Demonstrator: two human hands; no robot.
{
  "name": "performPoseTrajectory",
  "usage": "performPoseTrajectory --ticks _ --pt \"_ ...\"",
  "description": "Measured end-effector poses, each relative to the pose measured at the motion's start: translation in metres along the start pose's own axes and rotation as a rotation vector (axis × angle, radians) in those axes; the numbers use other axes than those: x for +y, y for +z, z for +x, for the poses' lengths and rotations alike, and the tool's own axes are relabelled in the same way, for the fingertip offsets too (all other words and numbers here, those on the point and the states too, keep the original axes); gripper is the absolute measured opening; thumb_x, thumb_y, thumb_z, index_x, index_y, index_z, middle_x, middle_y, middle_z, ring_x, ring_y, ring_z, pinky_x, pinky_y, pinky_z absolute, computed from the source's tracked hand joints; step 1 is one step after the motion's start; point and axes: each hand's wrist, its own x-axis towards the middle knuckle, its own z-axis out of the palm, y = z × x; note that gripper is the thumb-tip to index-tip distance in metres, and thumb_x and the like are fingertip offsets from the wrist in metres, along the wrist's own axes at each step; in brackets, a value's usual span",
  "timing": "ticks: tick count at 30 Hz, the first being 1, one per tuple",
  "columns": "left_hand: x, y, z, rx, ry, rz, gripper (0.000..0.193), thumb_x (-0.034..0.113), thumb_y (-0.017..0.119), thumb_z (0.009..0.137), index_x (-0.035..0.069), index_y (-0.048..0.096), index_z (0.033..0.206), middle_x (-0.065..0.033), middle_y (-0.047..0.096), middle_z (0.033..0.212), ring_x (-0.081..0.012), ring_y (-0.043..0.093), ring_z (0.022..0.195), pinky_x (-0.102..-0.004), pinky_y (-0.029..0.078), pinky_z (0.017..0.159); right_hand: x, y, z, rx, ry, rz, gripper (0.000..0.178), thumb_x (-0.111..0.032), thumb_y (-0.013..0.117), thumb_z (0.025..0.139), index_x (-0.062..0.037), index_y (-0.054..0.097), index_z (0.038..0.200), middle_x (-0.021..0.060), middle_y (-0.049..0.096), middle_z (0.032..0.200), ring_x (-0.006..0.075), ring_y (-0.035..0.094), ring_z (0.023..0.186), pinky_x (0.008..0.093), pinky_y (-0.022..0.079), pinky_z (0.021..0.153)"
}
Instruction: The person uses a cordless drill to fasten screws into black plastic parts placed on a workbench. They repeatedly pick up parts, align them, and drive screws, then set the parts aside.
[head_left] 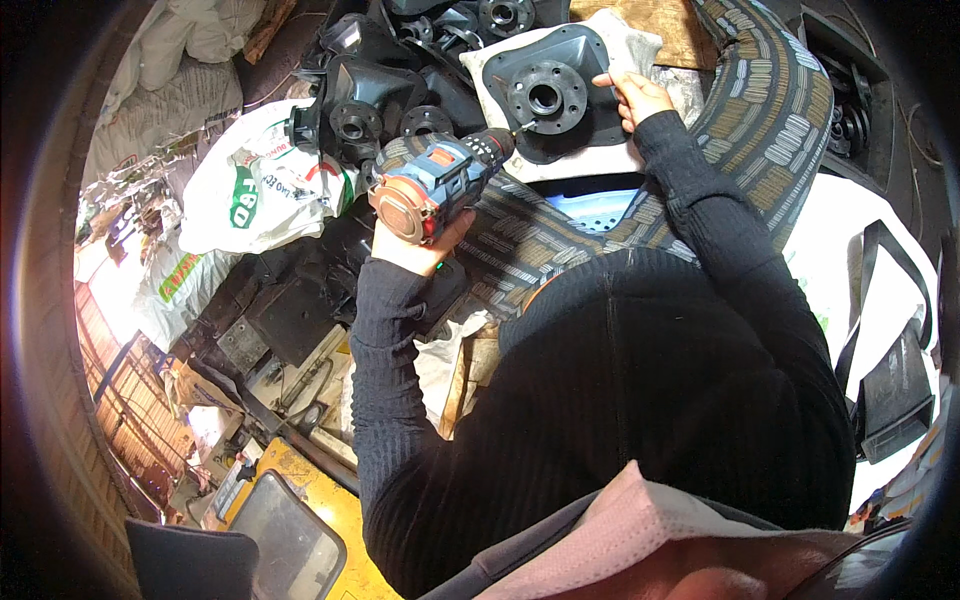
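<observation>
My left hand is wrapped round the handle of a blue and black cordless drill with a reddish-brown rear cap. The drill's bit points up and right, its tip at the lower left rim of a round hub with holes. That hub is the raised middle of a black square flanged part, which lies on a white padded cloth in front of me. At the part's right edge my right hand is closed, finger and thumb at the rim; the exact grip is partly hidden.
Similar black parts are heaped at the far left. A patterned padded ring curves round the work. Left of the drill lies a white plastic bag. A yellow machine body stands at lower left, a white sack at right.
</observation>
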Motion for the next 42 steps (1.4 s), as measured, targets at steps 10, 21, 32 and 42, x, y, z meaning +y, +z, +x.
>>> performPoseTrajectory --ticks 10,21,32,42 --pt "0.007 -0.008 0.043 -0.204 -0.064 0.235 0.056 0.027 0.074 0.069 0.007 0.053 0.116 -0.012 0.058 0.112 -0.0263 0.055 0.106 -0.0338 0.041 0.094 0.009 0.036 0.015 0.172 -0.324 -0.542 0.039 -0.044 0.071 0.074 -0.0056 0.067 0.078 -0.0018 0.056 0.064 0.0074 0.049 0.06 0.0239 0.042 0.06" --pt "-0.026 -0.007 0.064 -0.307 -0.143 0.091 0.047 0.024 0.068 0.071 0.006 0.055 0.112 -0.0145 0.06 0.109 -0.0265 0.06 0.098 -0.0331 0.047 0.086 0.028 0.028 0.046 0.027 -0.543 -0.439 0.043 -0.046 0.067 0.076 -0.003 0.065 0.075 0.0043 0.056 0.072 0.0129 0.051 0.062 0.0282 0.041 0.058" --pt "0.024 -0.008 0.056 -0.245 -0.229 -0.147 0.068 0.023 0.075 0.064 0.006 0.045 0.123 -0.0139 0.064 0.094 -0.0239 0.066 0.08 -0.0292 0.052 0.071 0.03 0.026 0.041 0.008 -0.576 -0.504 0.035 -0.038 0.067 0.079 -0.003 0.065 0.077 0.0048 0.055 0.071 0.0123 0.051 0.06 0.0269 0.04 0.055" --pt "0.022 -0.002 0.054 -0.314 -0.027 0.213 0.042 0.018 0.061 0.076 0.008 0.053 0.116 -0.0099 0.058 0.112 -0.0302 0.055 0.104 -0.0385 0.044 0.09 0.023 0.026 0.046 -0.067 -0.386 -0.481 0.04 -0.045 0.066 0.078 -0.0051 0.065 0.073 0.0029 0.052 0.063 0.0105 0.049 0.06 0.0275 0.04 0.056"
